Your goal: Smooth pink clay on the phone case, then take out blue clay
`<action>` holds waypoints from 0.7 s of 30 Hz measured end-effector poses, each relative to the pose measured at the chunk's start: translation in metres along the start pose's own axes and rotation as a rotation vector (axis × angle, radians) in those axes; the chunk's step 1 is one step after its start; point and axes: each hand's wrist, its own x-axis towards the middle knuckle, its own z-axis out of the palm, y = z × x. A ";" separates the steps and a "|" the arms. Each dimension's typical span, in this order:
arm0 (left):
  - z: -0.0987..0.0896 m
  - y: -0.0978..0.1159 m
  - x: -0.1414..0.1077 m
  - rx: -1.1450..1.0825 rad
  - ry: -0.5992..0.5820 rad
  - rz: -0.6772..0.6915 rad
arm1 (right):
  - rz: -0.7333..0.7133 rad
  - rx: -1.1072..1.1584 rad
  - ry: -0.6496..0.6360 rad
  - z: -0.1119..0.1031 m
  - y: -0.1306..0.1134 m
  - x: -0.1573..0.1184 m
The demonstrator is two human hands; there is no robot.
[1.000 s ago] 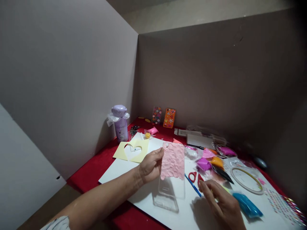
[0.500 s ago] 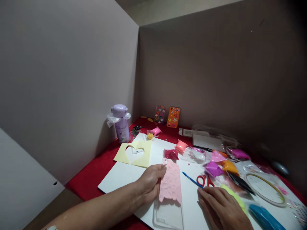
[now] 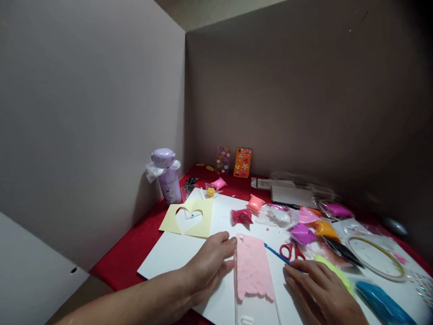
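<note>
A clear phone case [image 3: 246, 311] lies on the white board [image 3: 169, 257], its upper part covered by a pink clay layer [image 3: 253, 268] with a ragged lower edge. My left hand [image 3: 211, 262] is at the case's upper left edge, thumb and fingers against it. Over the board to the right, my right hand [image 3: 321, 289] has its fingertips at the lower end of a blue stick tool [image 3: 276, 253]. The red-handled scissors [image 3: 287, 251] lie just beyond those fingertips.
Yellow paper with a heart cutout [image 3: 169, 221] and a purple bottle [image 3: 170, 183] are at the left. Several clay packets, including a red one [image 3: 241, 216], lie beyond and right. A hoop [image 3: 375, 275] is at the right. Two decorated cases, one orange [image 3: 242, 162], stand behind.
The pink-covered case has shifted right and now lies flatter, and my left hand's grip on it has loosened. My right hand has moved slightly right, its fingers now over the blue tool's end.
</note>
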 end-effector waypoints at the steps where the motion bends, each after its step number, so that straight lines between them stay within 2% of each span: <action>1: 0.000 0.000 -0.002 0.007 -0.002 -0.003 | 0.006 -0.017 -0.002 0.000 -0.001 0.000; 12: 0.012 -0.011 0.002 0.029 -0.031 0.025 | 0.176 -0.226 -0.016 0.007 -0.006 -0.005; 18: 0.012 -0.025 -0.001 0.030 0.132 0.016 | 0.212 -0.193 0.004 0.005 -0.004 -0.002; 21: 0.016 -0.029 -0.007 0.065 0.107 0.003 | 0.234 -0.153 0.017 -0.001 -0.007 -0.001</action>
